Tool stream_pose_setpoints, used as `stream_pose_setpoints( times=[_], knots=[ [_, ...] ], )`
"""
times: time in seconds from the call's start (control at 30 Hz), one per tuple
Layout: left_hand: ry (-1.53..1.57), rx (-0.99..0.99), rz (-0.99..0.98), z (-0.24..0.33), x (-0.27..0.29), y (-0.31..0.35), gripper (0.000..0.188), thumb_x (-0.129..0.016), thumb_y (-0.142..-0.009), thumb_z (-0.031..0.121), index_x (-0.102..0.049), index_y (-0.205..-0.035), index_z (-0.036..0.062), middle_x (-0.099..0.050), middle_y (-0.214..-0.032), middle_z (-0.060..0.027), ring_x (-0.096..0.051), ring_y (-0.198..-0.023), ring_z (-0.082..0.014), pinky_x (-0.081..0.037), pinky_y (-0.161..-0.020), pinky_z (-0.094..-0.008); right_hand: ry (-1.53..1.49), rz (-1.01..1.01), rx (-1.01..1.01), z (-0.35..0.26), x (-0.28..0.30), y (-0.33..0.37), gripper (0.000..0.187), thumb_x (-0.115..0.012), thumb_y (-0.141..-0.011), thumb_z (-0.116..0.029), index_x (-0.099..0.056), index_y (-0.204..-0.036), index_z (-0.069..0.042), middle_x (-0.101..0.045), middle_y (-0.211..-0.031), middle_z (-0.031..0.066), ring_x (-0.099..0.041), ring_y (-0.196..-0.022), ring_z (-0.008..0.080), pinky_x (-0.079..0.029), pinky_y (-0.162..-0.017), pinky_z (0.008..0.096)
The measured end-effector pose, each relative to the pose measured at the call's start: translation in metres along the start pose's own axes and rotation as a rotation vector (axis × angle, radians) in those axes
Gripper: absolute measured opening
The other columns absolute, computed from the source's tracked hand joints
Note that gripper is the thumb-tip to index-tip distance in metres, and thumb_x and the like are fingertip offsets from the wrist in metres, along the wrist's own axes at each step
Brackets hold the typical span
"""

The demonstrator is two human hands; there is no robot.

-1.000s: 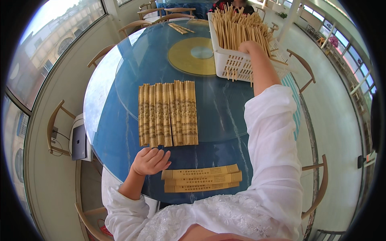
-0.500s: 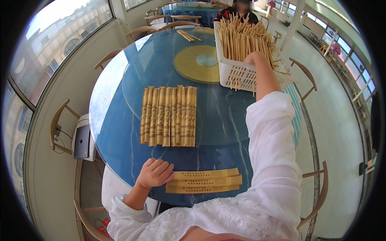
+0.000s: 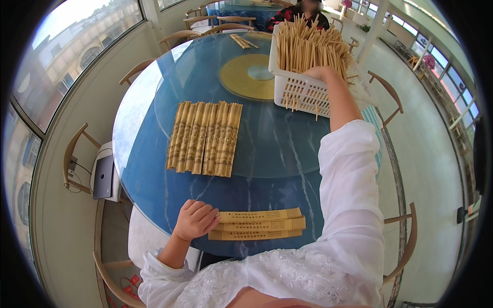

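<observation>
My left hand [image 3: 196,219] is closed at the near side of the table, its fingers at the left end of the farthest of three flat, yellowish paper chopstick sleeves [image 3: 263,216]. The sleeves overlap in a fanned stack and carry dark print. My right hand [image 3: 317,73] reaches over the rim of a white slotted plastic basket [image 3: 303,92] filled with loose wooden chopsticks [image 3: 310,49]. Its fingers are hidden among the sticks and behind my wrist. Left of the basket lies a row of several sleeved chopstick packs [image 3: 204,138], side by side.
The round blue marbled table [image 3: 149,169] bears a glass turntable with a gold centre ring [image 3: 233,87]. A few more packs [image 3: 243,41] lie at its far side. A person [image 3: 300,18] sits beyond the basket. Wooden chairs [image 3: 77,151] stand around; one holds a laptop [image 3: 103,177].
The row of packs has shifted left and away and now slants, and the basket has moved slightly left, as the turntable has turned a little. My right hand stays at the basket.
</observation>
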State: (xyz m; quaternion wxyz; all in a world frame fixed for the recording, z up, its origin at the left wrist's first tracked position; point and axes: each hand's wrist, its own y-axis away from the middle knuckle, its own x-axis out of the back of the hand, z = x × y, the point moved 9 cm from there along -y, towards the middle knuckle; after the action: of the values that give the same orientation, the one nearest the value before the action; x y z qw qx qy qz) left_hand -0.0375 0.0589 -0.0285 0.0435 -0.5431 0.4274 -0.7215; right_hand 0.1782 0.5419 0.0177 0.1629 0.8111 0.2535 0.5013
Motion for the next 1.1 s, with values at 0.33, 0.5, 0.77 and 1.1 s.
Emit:
stream_pose_setpoints(
  times=[0.33, 0.5, 0.77, 1.1],
  knots=[
    [0.004, 0.060, 0.011, -0.006, 0.000, -0.002, 0.011, -0.074, -0.074, 0.013, -0.068, -0.082, 0.0081, -0.062, -0.079, 0.0001, -0.057, -0.071, -0.0169, -0.041, -0.063, -0.0317, 0.029, -0.092, 0.029, 0.013, -0.001, -0.018, 0.048, -0.071, -0.080, -0.043, -0.069, -0.117, -0.012, -0.068, -0.117, 0.0107, -0.065, -0.097, 0.0196, -0.050, -0.082, 0.0390],
    [0.007, 0.082, 0.014, -0.010, -0.003, 0.004, 0.010, -0.073, -0.074, 0.013, -0.068, -0.081, 0.0085, -0.062, -0.079, -0.0002, -0.057, -0.071, -0.0172, -0.041, -0.064, -0.0320, -0.012, 0.130, 0.245, 0.003, 0.017, -0.015, 0.045, -0.069, -0.083, -0.042, -0.069, -0.111, -0.007, -0.070, -0.100, 0.0105, -0.066, -0.085, 0.0212, -0.050, -0.074, 0.0390],
    [0.060, 0.131, 0.069, -0.005, 0.004, -0.008, 0.013, -0.072, -0.075, 0.014, -0.067, -0.085, 0.0080, -0.063, -0.082, -0.0019, -0.058, -0.073, -0.0191, -0.042, -0.065, -0.0323, 0.387, 1.302, 0.988, -0.066, 0.047, 0.171, 0.029, -0.050, -0.100, -0.032, -0.056, -0.105, -0.004, -0.060, -0.085, 0.0164, -0.059, -0.083, 0.0337, -0.047, -0.071, 0.0436],
    [1.144, 0.714, 0.268, 0.004, -0.009, -0.037, 0.043, -0.065, -0.091, 0.004, -0.055, -0.132, 0.0006, -0.061, -0.092, -0.0012, -0.056, -0.081, -0.0073, -0.046, -0.074, -0.0215, -0.009, -0.264, 0.746, -0.050, -0.259, 0.303, 0.037, -0.047, -0.102, -0.038, -0.048, -0.087, -0.004, -0.051, -0.067, 0.0088, -0.046, -0.059, 0.0183, -0.039, -0.057, 0.0353]
  ],
)
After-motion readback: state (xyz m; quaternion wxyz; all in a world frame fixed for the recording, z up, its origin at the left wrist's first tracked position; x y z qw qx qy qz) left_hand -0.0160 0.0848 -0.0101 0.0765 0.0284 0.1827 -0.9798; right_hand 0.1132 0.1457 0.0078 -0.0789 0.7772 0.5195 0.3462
